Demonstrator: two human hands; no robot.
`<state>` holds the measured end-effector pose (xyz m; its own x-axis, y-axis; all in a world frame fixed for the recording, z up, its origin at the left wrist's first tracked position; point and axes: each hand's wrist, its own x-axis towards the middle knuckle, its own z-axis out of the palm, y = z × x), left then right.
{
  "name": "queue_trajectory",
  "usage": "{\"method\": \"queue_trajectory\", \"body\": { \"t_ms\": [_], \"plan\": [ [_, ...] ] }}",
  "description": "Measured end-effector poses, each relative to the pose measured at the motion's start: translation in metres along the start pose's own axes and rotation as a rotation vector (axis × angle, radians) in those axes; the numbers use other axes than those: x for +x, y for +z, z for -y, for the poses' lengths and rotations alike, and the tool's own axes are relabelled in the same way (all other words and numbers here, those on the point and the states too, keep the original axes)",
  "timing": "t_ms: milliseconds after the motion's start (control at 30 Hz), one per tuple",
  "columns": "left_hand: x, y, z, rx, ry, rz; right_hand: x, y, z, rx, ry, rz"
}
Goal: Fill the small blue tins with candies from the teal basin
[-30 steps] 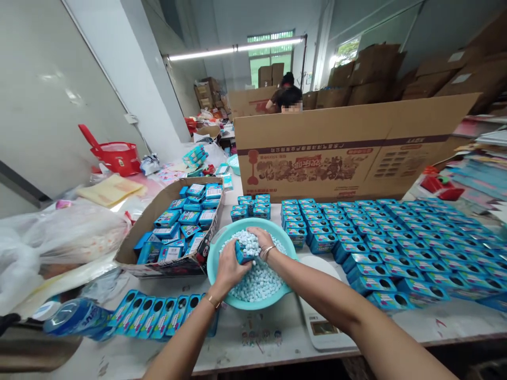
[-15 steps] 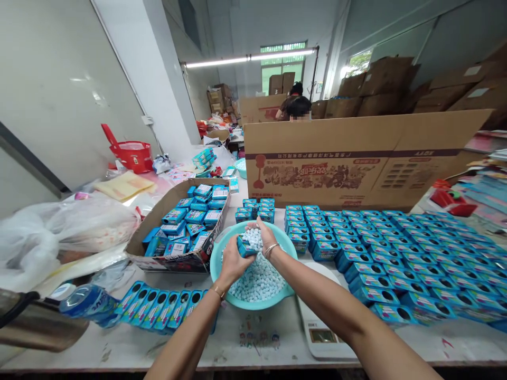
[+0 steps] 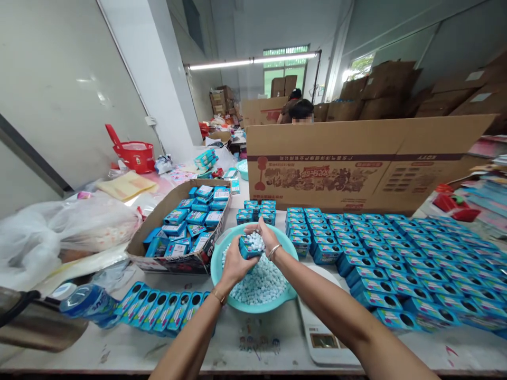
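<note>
Left hand (image 3: pixel 238 262): thumb and fingers wrapped round the sides of a small blue rectangular printed box (image 3: pixel 247 252), spread only to the box's width; grip looks secure.
Right hand (image 3: pixel 268 239): loosely cupped, fingers slightly curled, at the box's far right side and against small round pale-blue pellets (image 3: pixel 255 241); how many sit in the palm, cannot tell.
Held box: over the bowl, pellets heaped at its upper face; contact with those below, cannot tell.
Bowl: round turquoise plastic bowl (image 3: pixel 257 309), bedded with loose pellets of the same kind.
Scale: flat white plastic weighing scale (image 3: pixel 311 322), right of the bowl, partly under the right forearm; display unreadable.
Right rows: blue printed boxes with dark round holes on top (image 3: pixel 376 274), packed close.
Near-left row: similar blue boxes with round holes (image 3: pixel 152 311), side by side, tilted.
Carton: low brown cardboard tray (image 3: pixel 174 266), left of the bowl, filled with jumbled blue boxes.
Bottle: clear blue plastic bottle with white cap (image 3: pixel 87 303), lying at the row's left end.
Backdrop: long brown cardboard panel with red print (image 3: pixel 356 140).
</note>
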<state>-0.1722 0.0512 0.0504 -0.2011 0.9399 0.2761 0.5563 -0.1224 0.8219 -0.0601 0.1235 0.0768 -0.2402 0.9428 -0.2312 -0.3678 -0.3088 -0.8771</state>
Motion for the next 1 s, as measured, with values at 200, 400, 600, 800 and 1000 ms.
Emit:
{"method": "queue_trajectory", "body": {
  "t_ms": [200, 400, 600, 800, 1000],
  "plan": [
    [0.0, -0.002, 0.001, -0.018, 0.043, 0.014, 0.005, -0.002, 0.0, -0.046, 0.016, 0.01],
    [-0.003, 0.001, 0.005, -0.033, 0.054, 0.067, 0.006, 0.002, -0.009, -0.092, -0.064, 0.011],
    [-0.001, -0.014, 0.007, 0.079, 0.118, 0.17, 0.006, -0.007, -0.021, -0.137, -0.098, -0.042],
    [0.014, -0.041, -0.003, 0.73, 0.135, 0.498, 0.005, -0.071, -0.032, -0.512, -0.068, -0.264],
    [0.018, -0.011, -0.004, 0.871, 0.077, 0.664, 0.008, -0.08, -0.073, -0.478, 0.058, -0.39]
  ]
}}
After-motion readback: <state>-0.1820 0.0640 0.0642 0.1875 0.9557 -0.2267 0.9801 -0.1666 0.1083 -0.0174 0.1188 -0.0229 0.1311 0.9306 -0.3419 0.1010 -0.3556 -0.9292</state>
